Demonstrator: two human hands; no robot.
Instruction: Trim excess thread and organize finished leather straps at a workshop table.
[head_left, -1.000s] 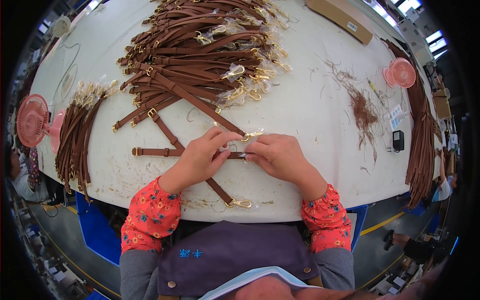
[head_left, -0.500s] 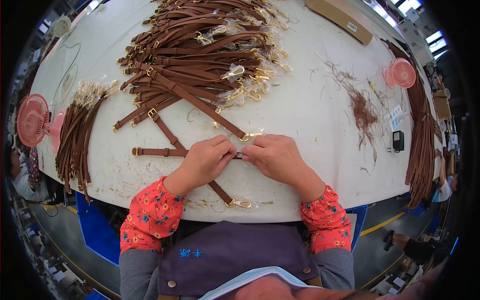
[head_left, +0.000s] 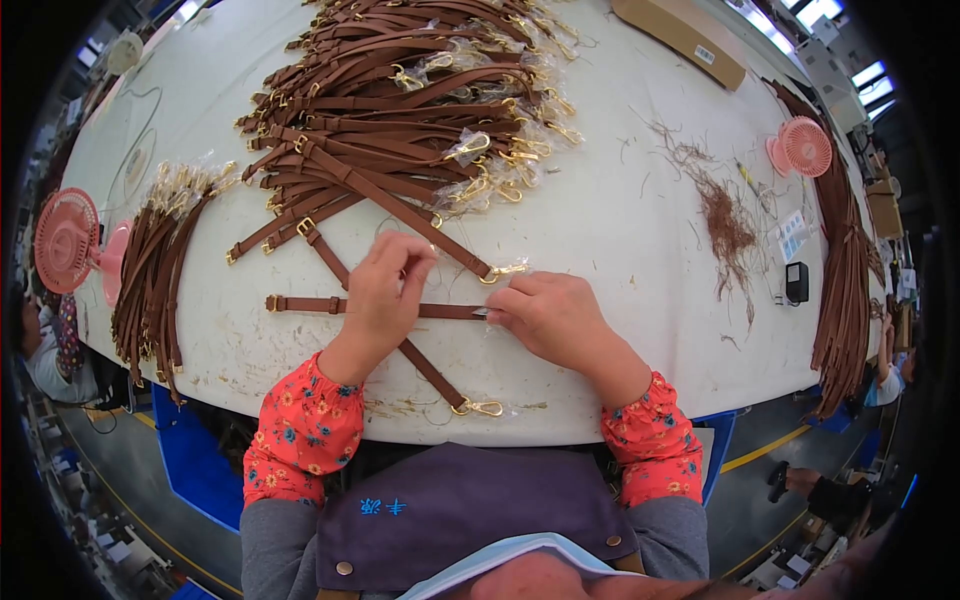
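Observation:
A brown leather strap [head_left: 450, 311] with a gold buckle at its left end lies crosswise in front of me. My right hand [head_left: 555, 318] pinches its right end, where a small shiny piece shows and the fingers hide the tip. My left hand [head_left: 382, 300] is raised over the strap's middle, thumb and fingers drawn together; whatever they hold, if anything, cannot be made out. Under it runs a second strap [head_left: 430, 375], slanting, with a gold snap hook [head_left: 482, 408] at its near end. Just beyond my hands lies another strap [head_left: 400, 212] with a gold hook.
A large pile of brown straps [head_left: 400, 120], hooks partly in clear plastic, covers the table's far middle. A smaller bundle [head_left: 150, 280] and a pink fan [head_left: 66, 240] stand left. To the right are thread scraps [head_left: 728, 220], another pink fan [head_left: 803, 146], a black adapter [head_left: 797, 282] and long straps [head_left: 840, 290].
My left hand has come away from the strap's right end, moving left and up. More of the strap now shows. My right hand stays at the strap's end.

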